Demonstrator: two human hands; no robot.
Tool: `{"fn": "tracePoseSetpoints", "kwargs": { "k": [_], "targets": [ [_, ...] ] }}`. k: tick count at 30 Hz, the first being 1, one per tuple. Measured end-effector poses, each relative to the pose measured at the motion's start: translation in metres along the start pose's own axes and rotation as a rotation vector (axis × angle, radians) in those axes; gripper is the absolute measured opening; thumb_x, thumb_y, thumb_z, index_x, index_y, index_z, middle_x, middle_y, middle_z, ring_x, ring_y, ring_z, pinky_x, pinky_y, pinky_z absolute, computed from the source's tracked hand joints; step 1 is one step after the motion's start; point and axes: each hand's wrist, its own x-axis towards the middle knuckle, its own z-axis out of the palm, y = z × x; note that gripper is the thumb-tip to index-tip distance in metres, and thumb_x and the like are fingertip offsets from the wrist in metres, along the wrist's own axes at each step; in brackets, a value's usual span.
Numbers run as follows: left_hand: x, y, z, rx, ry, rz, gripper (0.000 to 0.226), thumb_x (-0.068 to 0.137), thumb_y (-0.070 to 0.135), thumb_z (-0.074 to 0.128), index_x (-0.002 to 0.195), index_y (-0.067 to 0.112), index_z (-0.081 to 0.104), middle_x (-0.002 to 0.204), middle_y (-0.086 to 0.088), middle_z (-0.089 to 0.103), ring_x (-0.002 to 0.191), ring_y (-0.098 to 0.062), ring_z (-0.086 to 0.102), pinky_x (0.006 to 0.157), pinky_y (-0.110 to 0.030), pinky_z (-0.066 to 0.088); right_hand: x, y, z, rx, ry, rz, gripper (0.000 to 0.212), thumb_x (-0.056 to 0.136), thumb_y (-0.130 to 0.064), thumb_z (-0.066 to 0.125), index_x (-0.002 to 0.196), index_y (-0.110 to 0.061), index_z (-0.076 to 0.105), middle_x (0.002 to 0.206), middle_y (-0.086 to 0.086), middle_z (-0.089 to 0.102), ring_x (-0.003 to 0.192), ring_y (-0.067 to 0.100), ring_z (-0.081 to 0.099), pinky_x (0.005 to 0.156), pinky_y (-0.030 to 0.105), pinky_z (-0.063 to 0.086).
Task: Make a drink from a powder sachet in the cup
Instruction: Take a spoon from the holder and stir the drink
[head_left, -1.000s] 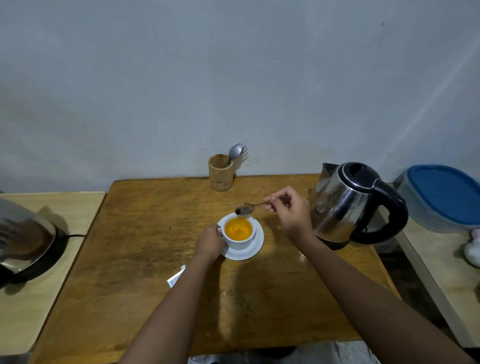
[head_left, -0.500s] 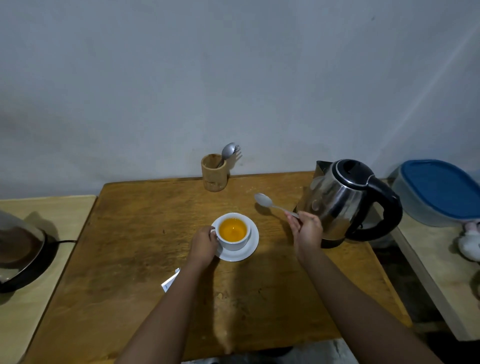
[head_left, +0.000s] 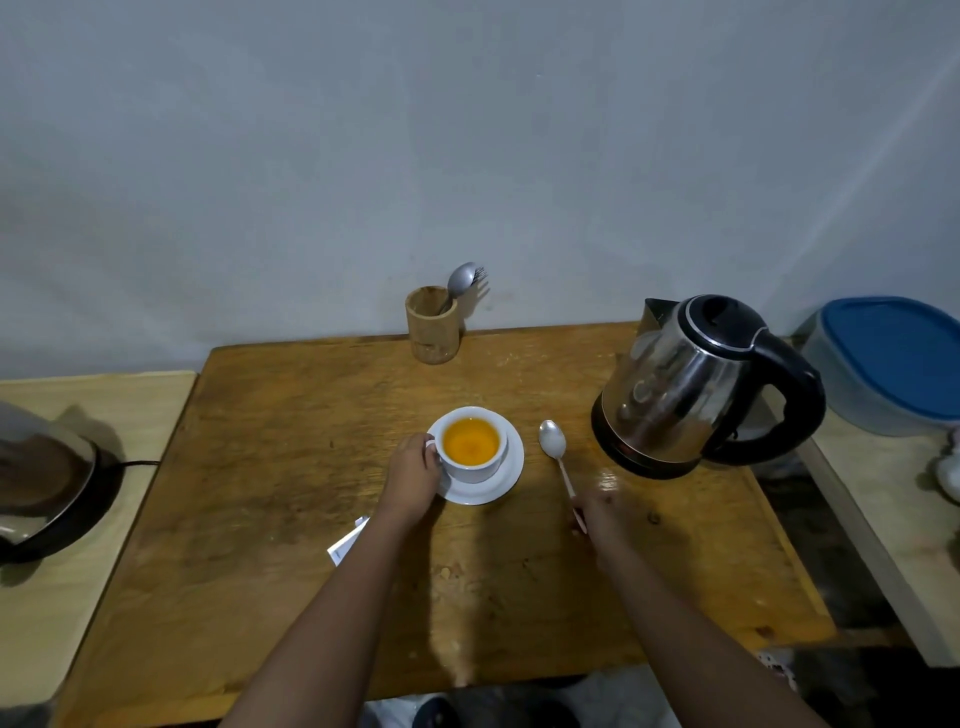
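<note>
A white cup (head_left: 475, 466) full of orange drink stands on a white saucer (head_left: 506, 486) in the middle of the wooden table (head_left: 260, 467). My left hand (head_left: 413, 478) grips the cup's handle side. A metal spoon (head_left: 556, 452) lies flat on the table to the right of the saucer, bowl pointing away from me. My right hand (head_left: 602, 512) holds the end of the spoon's handle against the table. A white sachet (head_left: 347, 540) shows partly from under my left forearm.
A steel electric kettle (head_left: 691, 384) with a black handle stands at the right. A wooden holder (head_left: 432, 332) with a spoon and fork is at the back edge. A blue-lidded container (head_left: 893, 364) sits on the right side table, a pan (head_left: 36, 483) on the left one.
My right hand carried the spoon from above the cup to the right and down, and the spoon now lies on the table beside the saucer. My left hand stayed on the cup.
</note>
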Motion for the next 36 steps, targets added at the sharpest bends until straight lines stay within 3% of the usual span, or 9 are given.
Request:
{"fn": "tracePoseSetpoints", "kwargs": {
  "k": [7, 13, 18, 23, 31, 36],
  "targets": [
    [0.0, -0.002, 0.002, 0.002, 0.013, -0.004, 0.029, 0.097, 0.018, 0.037, 0.116, 0.007, 0.056, 0.119, -0.016, 0.057, 0.106, -0.024, 0.052, 0.088, -0.032, 0.041, -0.007, -0.001, -0.003, -0.504, 0.01, -0.315, 0.013, 0.081, -0.005, 0.065, 0.084, -0.012, 0.054, 0.086, 0.004, 0.056, 0.08, 0.022, 0.057, 0.064, 0.03, 0.044],
    [-0.001, -0.003, 0.003, -0.013, 0.029, -0.008, 0.031, 0.097, 0.02, 0.036, 0.118, 0.008, 0.055, 0.121, -0.014, 0.056, 0.11, -0.023, 0.05, 0.092, -0.034, 0.041, -0.013, 0.003, -0.005, -0.657, -0.026, -0.525, 0.021, 0.08, -0.001, 0.065, 0.081, -0.015, 0.05, 0.083, 0.003, 0.054, 0.073, 0.016, 0.052, 0.051, 0.017, 0.032],
    [-0.004, -0.003, 0.005, -0.051, 0.053, -0.004, 0.031, 0.097, 0.019, 0.036, 0.118, 0.008, 0.055, 0.121, -0.014, 0.056, 0.104, -0.015, 0.046, 0.088, -0.028, 0.037, -0.012, 0.005, -0.005, -0.695, -0.041, -0.56, 0.02, 0.079, -0.002, 0.067, 0.081, -0.015, 0.051, 0.084, 0.002, 0.056, 0.074, 0.015, 0.053, 0.055, 0.018, 0.037],
    [-0.007, -0.001, 0.005, -0.114, 0.075, -0.023, 0.032, 0.097, 0.02, 0.037, 0.121, 0.008, 0.054, 0.124, -0.014, 0.053, 0.107, -0.015, 0.046, 0.089, -0.028, 0.036, -0.009, 0.007, -0.003, -0.71, -0.036, -0.566, 0.014, 0.079, -0.004, 0.067, 0.091, -0.008, 0.06, 0.092, 0.01, 0.062, 0.083, 0.02, 0.057, 0.067, 0.026, 0.044],
    [-0.006, -0.001, 0.005, -0.117, 0.092, -0.038, 0.033, 0.096, 0.02, 0.039, 0.122, 0.007, 0.055, 0.125, -0.015, 0.054, 0.113, -0.023, 0.05, 0.089, -0.028, 0.036, -0.007, 0.007, -0.004, -0.697, -0.056, -0.551, 0.015, 0.079, -0.006, 0.068, 0.085, -0.014, 0.057, 0.092, 0.008, 0.061, 0.084, 0.019, 0.057, 0.066, 0.026, 0.042],
    [-0.003, -0.001, 0.006, -0.106, 0.069, -0.056, 0.033, 0.097, 0.021, 0.037, 0.122, 0.009, 0.055, 0.125, -0.014, 0.054, 0.113, -0.022, 0.049, 0.09, -0.029, 0.037, -0.005, 0.004, -0.003, -0.675, -0.062, -0.532, 0.013, 0.079, -0.005, 0.068, 0.085, -0.01, 0.058, 0.09, 0.006, 0.06, 0.08, 0.017, 0.055, 0.054, 0.017, 0.035]
  ]
}}
